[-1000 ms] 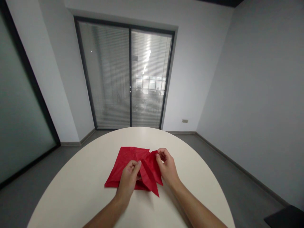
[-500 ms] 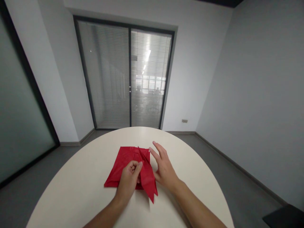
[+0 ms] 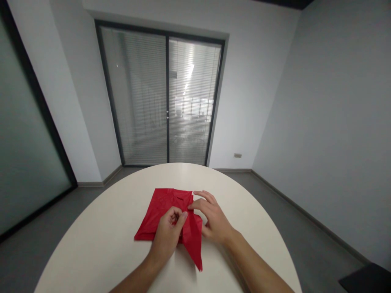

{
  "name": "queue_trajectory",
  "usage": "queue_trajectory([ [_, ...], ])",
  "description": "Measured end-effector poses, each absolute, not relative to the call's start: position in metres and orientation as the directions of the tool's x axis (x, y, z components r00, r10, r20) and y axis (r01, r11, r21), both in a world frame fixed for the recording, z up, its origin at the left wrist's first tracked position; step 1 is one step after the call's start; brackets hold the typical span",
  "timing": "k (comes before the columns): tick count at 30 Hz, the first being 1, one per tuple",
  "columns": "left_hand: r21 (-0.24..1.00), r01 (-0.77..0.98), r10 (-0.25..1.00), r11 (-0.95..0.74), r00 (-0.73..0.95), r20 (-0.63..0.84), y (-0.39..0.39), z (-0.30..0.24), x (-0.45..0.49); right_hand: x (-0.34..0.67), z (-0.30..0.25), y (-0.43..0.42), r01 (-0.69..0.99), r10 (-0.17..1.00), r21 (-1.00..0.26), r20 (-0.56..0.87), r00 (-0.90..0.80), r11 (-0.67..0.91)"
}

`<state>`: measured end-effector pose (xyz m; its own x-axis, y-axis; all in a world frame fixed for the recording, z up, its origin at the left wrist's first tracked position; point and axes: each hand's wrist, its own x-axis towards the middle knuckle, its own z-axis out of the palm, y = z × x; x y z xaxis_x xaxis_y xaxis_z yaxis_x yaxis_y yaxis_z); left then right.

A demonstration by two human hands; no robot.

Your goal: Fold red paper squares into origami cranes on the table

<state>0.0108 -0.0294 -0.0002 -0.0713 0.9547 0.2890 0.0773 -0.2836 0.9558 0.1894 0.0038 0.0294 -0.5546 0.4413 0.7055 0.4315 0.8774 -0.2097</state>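
Folded thin red sheet (image 3: 165, 201), laid on round cream bench (image 3: 100, 244). From six o'clock, its flap (image 3: 193, 238) is seemingly pinched by left hand (image 3: 167, 231); from three, touched by spread right hand (image 3: 215, 219). Flap-shaping judged underway; steady pinching called for.

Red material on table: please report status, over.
Left hand curled over red material, grip unclear. Right hand open at its right side. Pointed flap at near side; left hand partly blocks view.

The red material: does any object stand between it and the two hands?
Nothing visible does. The left hand is directly at the red material, and the right hand reaches to its right side with no object between.
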Motion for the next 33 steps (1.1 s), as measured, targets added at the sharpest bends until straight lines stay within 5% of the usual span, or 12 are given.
queue_trajectory([
  [11, 0.789, 0.341, 0.793, -0.510, -0.168, 0.585, -0.032, 0.003, -0.002, 0.190, 0.021, 0.008, 0.417, 0.503, -0.303, 0.670, -0.546, 0.857],
  [16, 0.819, 0.315, 0.802, -0.480, -0.221, 0.555, -0.031, 0.004, -0.004, 0.189, 0.024, 0.008, 0.445, 0.488, -0.256, 0.676, -0.552, 0.858],
  [20, 0.888, 0.167, 0.855, -0.428, -0.242, 0.458, -0.029, 0.002, 0.002, 0.186, 0.030, 0.003, 0.480, 0.494, -0.237, 0.691, -0.528, 0.845],
  [27, 0.932, -0.337, 0.966, -0.135, -0.255, 0.048, -0.021, -0.013, 0.011, 0.181, 0.026, 0.001, 0.550, 0.492, -0.173, 0.707, -0.508, 0.817],
  [33, 0.823, -0.564, 0.997, -0.075, -0.061, 0.049, -0.031, -0.003, 0.015, 0.181, 0.015, 0.004, 0.484, 0.638, -0.450, 0.684, -0.353, 0.750],
])
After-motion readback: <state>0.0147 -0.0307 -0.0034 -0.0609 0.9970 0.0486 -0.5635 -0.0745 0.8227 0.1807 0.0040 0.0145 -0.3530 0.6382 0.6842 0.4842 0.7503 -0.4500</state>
